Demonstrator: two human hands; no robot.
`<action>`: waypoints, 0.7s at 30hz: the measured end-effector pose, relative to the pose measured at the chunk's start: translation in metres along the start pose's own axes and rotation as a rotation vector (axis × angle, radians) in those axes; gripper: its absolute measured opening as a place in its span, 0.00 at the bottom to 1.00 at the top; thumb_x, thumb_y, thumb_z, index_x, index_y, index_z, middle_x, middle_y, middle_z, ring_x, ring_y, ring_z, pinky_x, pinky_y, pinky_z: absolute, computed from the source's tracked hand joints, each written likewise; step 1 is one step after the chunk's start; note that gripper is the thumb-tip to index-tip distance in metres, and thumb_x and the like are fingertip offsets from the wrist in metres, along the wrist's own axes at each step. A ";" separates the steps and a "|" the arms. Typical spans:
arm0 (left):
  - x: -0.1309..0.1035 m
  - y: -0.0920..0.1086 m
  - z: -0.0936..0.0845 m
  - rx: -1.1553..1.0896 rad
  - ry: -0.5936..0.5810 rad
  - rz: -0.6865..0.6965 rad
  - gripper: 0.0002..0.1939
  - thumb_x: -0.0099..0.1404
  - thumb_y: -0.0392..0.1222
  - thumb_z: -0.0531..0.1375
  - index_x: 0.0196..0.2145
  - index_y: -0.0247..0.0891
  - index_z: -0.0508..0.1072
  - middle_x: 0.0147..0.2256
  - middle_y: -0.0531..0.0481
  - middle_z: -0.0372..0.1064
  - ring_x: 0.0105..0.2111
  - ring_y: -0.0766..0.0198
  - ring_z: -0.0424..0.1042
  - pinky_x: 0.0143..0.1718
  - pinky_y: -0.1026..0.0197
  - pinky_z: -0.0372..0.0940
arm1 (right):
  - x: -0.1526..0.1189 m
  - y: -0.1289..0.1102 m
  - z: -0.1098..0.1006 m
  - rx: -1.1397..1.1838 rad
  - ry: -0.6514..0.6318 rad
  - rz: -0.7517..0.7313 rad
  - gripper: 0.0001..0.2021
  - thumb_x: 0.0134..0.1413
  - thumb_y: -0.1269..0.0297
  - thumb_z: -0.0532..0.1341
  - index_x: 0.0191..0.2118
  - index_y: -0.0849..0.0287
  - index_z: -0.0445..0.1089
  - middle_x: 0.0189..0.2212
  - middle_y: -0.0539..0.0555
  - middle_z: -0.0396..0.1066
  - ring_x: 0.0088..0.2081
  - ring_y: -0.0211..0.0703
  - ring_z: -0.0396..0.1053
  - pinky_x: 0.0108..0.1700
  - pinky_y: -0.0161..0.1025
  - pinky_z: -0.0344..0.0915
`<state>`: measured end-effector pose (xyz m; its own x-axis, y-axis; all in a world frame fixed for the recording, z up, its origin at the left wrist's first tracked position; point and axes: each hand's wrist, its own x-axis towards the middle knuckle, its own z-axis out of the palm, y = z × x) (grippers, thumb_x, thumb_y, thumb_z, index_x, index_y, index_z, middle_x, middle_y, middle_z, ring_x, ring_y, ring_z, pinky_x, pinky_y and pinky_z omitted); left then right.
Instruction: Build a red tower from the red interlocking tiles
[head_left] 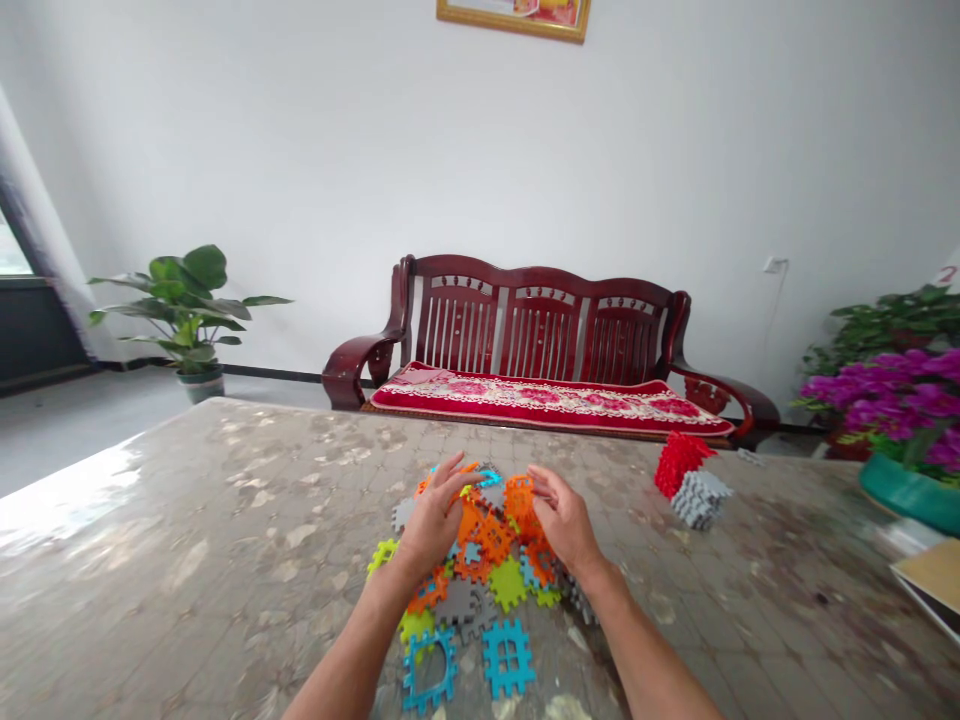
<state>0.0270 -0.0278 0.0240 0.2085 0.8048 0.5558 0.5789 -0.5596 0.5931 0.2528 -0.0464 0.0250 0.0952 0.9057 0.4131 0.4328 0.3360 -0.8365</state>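
A loose pile of interlocking plastic tiles with notched edges lies on the table, with orange tiles (491, 535), lime green tiles (508, 584) and grey tiles (459, 604) jumbled together. My left hand (433, 520) is over the pile's left side, fingers apart and nothing visible in them. At the right side, my right hand (566, 522) has its thumb and fingers around the edge of a bunch of orange tiles (519, 500); part of that grip is hidden. Nearest me lie a blue window-shaped tile (508, 657) and a blue tile with a large opening (430, 672).
Farther right on the table stand a stack of red tiles (679, 464) and a stack of grey tiles (700, 500). Purple flowers in a teal pot (911, 492) stand at the right edge. Beyond the table is a wooden bench (540, 330); a potted plant (191, 310) is at left.
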 end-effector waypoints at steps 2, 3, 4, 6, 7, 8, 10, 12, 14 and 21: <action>0.001 -0.005 -0.003 0.009 0.003 -0.015 0.24 0.58 0.29 0.50 0.45 0.44 0.77 0.63 0.46 0.60 0.60 0.58 0.65 0.61 0.52 0.61 | 0.000 0.004 0.001 0.002 -0.010 0.005 0.23 0.50 0.67 0.55 0.53 0.56 0.70 0.51 0.56 0.75 0.49 0.47 0.74 0.54 0.47 0.69; 0.001 -0.008 -0.006 0.022 0.016 -0.028 0.23 0.59 0.30 0.50 0.45 0.44 0.78 0.63 0.46 0.60 0.60 0.57 0.65 0.61 0.51 0.61 | 0.000 0.005 0.001 -0.033 -0.009 -0.008 0.22 0.51 0.66 0.55 0.53 0.56 0.71 0.51 0.56 0.75 0.51 0.48 0.73 0.55 0.48 0.69; 0.001 -0.011 -0.009 0.042 0.030 -0.046 0.22 0.60 0.31 0.51 0.45 0.44 0.78 0.63 0.45 0.60 0.60 0.57 0.64 0.61 0.51 0.60 | 0.000 0.007 0.001 -0.090 -0.006 -0.031 0.21 0.52 0.64 0.56 0.53 0.56 0.71 0.51 0.57 0.74 0.53 0.48 0.72 0.57 0.49 0.67; 0.002 -0.016 -0.016 0.112 0.054 -0.107 0.20 0.61 0.33 0.51 0.44 0.44 0.78 0.62 0.45 0.62 0.60 0.56 0.65 0.61 0.50 0.60 | -0.001 0.012 0.000 -0.242 0.006 -0.076 0.20 0.52 0.62 0.59 0.52 0.55 0.72 0.53 0.57 0.73 0.56 0.51 0.68 0.61 0.51 0.62; 0.001 -0.017 -0.019 0.166 0.061 -0.158 0.19 0.63 0.35 0.52 0.45 0.45 0.78 0.61 0.44 0.63 0.59 0.54 0.65 0.61 0.49 0.59 | -0.002 0.015 0.000 -0.314 0.009 -0.087 0.20 0.53 0.61 0.60 0.52 0.54 0.72 0.54 0.57 0.72 0.57 0.52 0.67 0.62 0.52 0.60; 0.001 -0.019 -0.022 0.233 0.069 -0.226 0.19 0.64 0.37 0.52 0.46 0.45 0.78 0.61 0.43 0.64 0.59 0.52 0.66 0.61 0.46 0.59 | -0.003 0.018 0.001 -0.370 0.006 -0.082 0.19 0.53 0.60 0.60 0.52 0.54 0.73 0.54 0.57 0.72 0.57 0.52 0.67 0.62 0.52 0.60; -0.002 -0.020 -0.026 0.367 0.069 -0.399 0.20 0.66 0.43 0.52 0.52 0.44 0.75 0.61 0.38 0.64 0.60 0.46 0.64 0.60 0.39 0.57 | -0.005 0.023 0.002 -0.421 -0.040 -0.039 0.18 0.54 0.60 0.60 0.50 0.53 0.73 0.51 0.57 0.74 0.54 0.52 0.70 0.59 0.51 0.62; -0.005 -0.021 -0.025 0.437 0.025 -0.548 0.24 0.67 0.49 0.51 0.57 0.42 0.71 0.61 0.34 0.63 0.60 0.42 0.64 0.58 0.34 0.56 | -0.006 0.026 0.004 -0.385 -0.100 0.000 0.17 0.53 0.61 0.60 0.50 0.52 0.74 0.49 0.55 0.76 0.51 0.50 0.72 0.57 0.48 0.65; -0.007 -0.023 -0.022 0.413 -0.056 -0.583 0.26 0.68 0.52 0.50 0.59 0.42 0.69 0.60 0.34 0.64 0.59 0.43 0.64 0.58 0.35 0.56 | -0.005 0.025 0.006 -0.298 -0.123 0.005 0.17 0.53 0.62 0.59 0.49 0.52 0.74 0.48 0.53 0.76 0.51 0.47 0.72 0.56 0.46 0.66; -0.004 -0.031 -0.012 0.123 -0.148 -0.376 0.22 0.68 0.51 0.47 0.43 0.43 0.78 0.50 0.46 0.75 0.51 0.56 0.72 0.55 0.56 0.63 | 0.007 0.037 -0.019 -0.189 0.347 -0.037 0.18 0.52 0.59 0.56 0.47 0.58 0.72 0.46 0.59 0.75 0.48 0.49 0.71 0.55 0.49 0.65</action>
<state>-0.0010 -0.0164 0.0100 0.0706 0.9733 0.2186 0.7239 -0.2008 0.6600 0.2861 -0.0325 0.0036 0.3604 0.7417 0.5657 0.5956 0.2837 -0.7515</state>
